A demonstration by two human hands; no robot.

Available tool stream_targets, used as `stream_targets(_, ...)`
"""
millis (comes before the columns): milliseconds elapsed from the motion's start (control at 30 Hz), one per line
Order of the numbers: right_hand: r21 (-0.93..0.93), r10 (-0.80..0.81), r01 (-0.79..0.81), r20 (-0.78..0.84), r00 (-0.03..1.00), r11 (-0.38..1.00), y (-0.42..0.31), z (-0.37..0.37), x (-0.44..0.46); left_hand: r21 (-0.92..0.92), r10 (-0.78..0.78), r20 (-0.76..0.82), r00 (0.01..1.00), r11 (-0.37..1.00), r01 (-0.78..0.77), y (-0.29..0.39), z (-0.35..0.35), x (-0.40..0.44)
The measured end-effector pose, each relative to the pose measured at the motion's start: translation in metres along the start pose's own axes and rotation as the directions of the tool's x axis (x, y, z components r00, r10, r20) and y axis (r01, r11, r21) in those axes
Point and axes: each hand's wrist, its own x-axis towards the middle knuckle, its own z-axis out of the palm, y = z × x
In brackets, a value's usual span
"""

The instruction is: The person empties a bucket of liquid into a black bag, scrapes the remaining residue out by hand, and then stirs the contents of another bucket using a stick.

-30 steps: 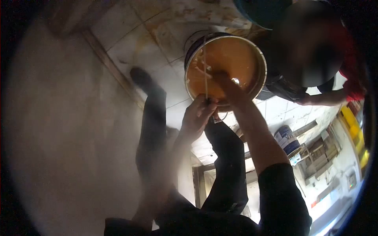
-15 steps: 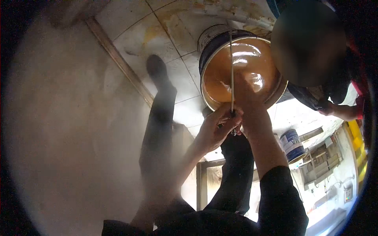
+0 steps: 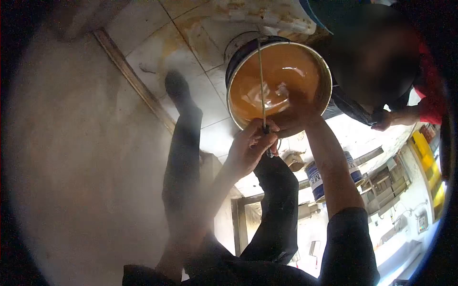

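Note:
A round bucket (image 3: pixel 328 78) of orange-brown liquid (image 3: pixel 286 71) is tilted toward me, its wide mouth in full view. My left hand (image 3: pixel 250 148) is closed around the dark end of a thin pale rod (image 3: pixel 262 86) at the near rim. The rod runs across the bucket's mouth to its far edge. My right hand (image 3: pixel 292 117) is inside the bucket at the near right, low at the liquid. It is dark and blurred, so its fingers and anything in them cannot be made out.
Another person (image 3: pixel 400 117) in a red sleeve is close by at the right. Blue-and-white cans (image 3: pixel 315 181) stand beyond my right forearm. A wooden strip (image 3: pixel 133 78) crosses the tiled floor (image 3: pixel 191 52) at the left. Part of a blue-green container (image 3: pixel 312 14) shows at the top.
My right hand has moved from deeper in the liquid toward the near right side. The ripples and glints have shifted. My left hand still grips the rod. The view has swung sideways and back.

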Motion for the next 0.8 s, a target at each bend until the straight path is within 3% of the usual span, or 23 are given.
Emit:
stream_targets(200,-0.041,0.030,-0.033,-0.071,0.997,0.999,-0.010,-0.015,0.049,0.029,0.068,0.022,0.997,0.997,-0.069,-0.007,-0.001,0.000)
stream_targets(400,-0.063,0.000,-0.007,-0.099,0.995,0.998,-0.036,0.021,0.096,-0.002,0.065,0.018,0.998,0.998,-0.065,-0.004,-0.003,-0.003)
stream_targets(567,-0.071,-0.043,0.039,-0.056,0.998,0.997,-0.047,0.068,0.086,-0.079,0.065,0.019,0.998,0.995,-0.063,-0.018,-0.011,-0.002)
stream_targets(700,-0.057,-0.092,0.090,-0.025,0.995,0.994,-0.044,0.059,0.048,-0.128,0.073,0.015,0.997,0.989,-0.071,-0.012,-0.008,-0.004)
stream_targets(800,-0.043,-0.102,0.102,-0.011,0.995,0.994,-0.029,0.029,0.017,-0.025,0.091,-0.010,0.996,0.996,-0.091,-0.014,-0.005,-0.003)
